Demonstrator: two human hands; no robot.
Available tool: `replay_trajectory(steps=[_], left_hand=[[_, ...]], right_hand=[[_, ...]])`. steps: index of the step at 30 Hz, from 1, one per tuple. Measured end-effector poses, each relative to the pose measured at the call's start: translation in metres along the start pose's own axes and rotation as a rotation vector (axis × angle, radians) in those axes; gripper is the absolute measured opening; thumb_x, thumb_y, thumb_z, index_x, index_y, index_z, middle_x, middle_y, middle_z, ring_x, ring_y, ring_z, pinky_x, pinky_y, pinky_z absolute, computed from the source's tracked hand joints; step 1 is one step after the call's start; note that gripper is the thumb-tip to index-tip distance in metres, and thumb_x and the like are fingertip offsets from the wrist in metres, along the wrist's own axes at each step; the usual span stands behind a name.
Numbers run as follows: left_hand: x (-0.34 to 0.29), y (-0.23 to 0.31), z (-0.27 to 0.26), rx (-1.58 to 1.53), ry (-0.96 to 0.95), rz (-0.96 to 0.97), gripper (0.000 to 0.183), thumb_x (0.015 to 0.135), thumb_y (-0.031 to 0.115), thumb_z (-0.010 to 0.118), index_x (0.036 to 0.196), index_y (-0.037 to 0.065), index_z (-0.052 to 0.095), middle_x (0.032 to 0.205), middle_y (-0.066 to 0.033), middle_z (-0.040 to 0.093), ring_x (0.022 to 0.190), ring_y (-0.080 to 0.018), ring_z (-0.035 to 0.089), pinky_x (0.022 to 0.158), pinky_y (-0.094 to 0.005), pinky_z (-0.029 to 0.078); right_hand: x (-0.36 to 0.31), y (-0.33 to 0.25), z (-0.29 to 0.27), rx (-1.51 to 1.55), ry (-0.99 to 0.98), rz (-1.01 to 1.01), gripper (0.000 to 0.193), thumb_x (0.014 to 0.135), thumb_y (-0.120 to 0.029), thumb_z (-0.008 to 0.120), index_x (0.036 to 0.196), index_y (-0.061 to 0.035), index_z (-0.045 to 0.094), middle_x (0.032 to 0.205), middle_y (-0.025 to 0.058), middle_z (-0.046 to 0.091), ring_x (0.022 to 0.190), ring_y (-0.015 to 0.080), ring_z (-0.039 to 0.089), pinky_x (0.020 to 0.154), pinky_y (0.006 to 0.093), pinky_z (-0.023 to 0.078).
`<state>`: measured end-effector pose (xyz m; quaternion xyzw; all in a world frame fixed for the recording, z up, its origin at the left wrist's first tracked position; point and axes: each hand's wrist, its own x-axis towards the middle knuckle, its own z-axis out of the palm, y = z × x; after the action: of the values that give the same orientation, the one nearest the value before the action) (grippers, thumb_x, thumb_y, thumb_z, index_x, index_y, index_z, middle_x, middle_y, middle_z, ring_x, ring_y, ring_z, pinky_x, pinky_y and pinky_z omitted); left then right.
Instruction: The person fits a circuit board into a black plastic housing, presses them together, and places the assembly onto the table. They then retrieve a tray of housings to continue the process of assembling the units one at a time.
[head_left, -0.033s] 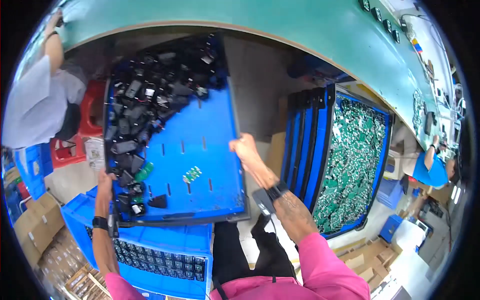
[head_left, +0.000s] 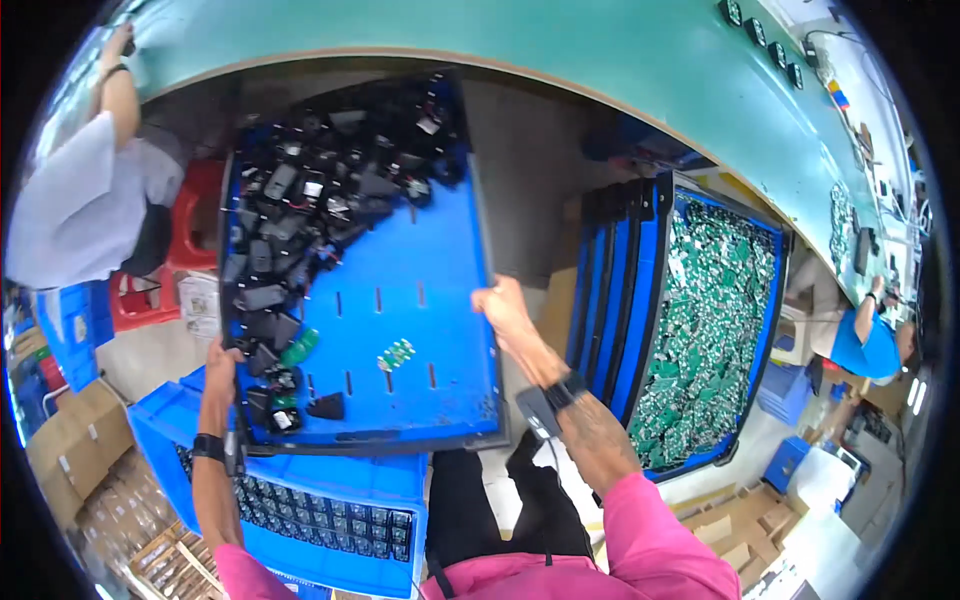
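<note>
Left hand (head_left: 222, 364) and right hand (head_left: 503, 303), apart, clamp the blue tray (head_left: 445, 265) at eight and three o'clock; black parts (head_left: 285, 225) crowd toward eleven o'clock.

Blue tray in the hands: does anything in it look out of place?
Mildly odd: small green boards lie by themselves on the bare part of the blue tray, apart from the black parts heaped toward its left and far sides.
</note>
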<state>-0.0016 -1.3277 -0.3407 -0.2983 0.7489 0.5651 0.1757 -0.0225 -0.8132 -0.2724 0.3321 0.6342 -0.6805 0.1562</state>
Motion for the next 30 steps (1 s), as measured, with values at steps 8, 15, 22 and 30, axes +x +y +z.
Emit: replay_trajectory(steps=[8, 15, 22, 30], left_hand=[[-0.109, 0.116, 0.031, 0.051, -0.109, -0.016, 0.052, 0.063, -0.008, 0.051, 0.113, 0.004, 0.062, 0.081, 0.0001, 0.06, 0.063, -0.0126, 0.053, 0.056, -0.0249, 0.045], [-0.151, 0.126, 0.014, 0.134, -0.097, -0.051, 0.056, 0.063, -0.007, 0.055, 0.116, 0.008, 0.064, 0.083, -0.0021, 0.059, 0.064, -0.015, 0.053, 0.054, -0.0273, 0.043], [-0.254, 0.148, 0.018, 0.26, -0.087, 0.014, 0.049, 0.061, -0.008, 0.055, 0.107, 0.005, 0.065, 0.081, -0.0009, 0.059, 0.072, -0.0152, 0.052, 0.061, -0.026, 0.042], [-0.367, 0.185, 0.026, 0.244, -0.155, 0.131, 0.046, 0.061, -0.01, 0.054, 0.103, 0.002, 0.068, 0.085, -0.0015, 0.064, 0.073, -0.0137, 0.056, 0.064, -0.0249, 0.044]], right_hand=[[-0.103, -0.038, -0.077, 0.046, -0.019, -0.004, 0.014, 0.064, 0.002, 0.055, 0.078, 0.002, 0.06, 0.066, 0.0061, 0.057, 0.052, 0.0159, 0.055, 0.048, 0.0303, 0.045], [-0.168, -0.025, -0.117, 0.082, 0.041, 0.013, 0.034, 0.065, 0.001, 0.061, 0.095, 0.0157, 0.055, 0.068, 0.0086, 0.058, 0.056, 0.0151, 0.055, 0.048, 0.0312, 0.042], [-0.278, -0.011, -0.147, 0.144, 0.056, 0.02, 0.02, 0.065, 0.002, 0.055, 0.082, 0.0062, 0.065, 0.071, 0.0085, 0.063, 0.06, 0.0174, 0.06, 0.055, 0.0309, 0.048], [-0.385, -0.019, -0.185, 0.188, 0.13, -0.022, 0.019, 0.064, 0.002, 0.057, 0.081, 0.009, 0.064, 0.071, 0.0077, 0.062, 0.057, 0.0144, 0.056, 0.051, 0.0293, 0.043]])
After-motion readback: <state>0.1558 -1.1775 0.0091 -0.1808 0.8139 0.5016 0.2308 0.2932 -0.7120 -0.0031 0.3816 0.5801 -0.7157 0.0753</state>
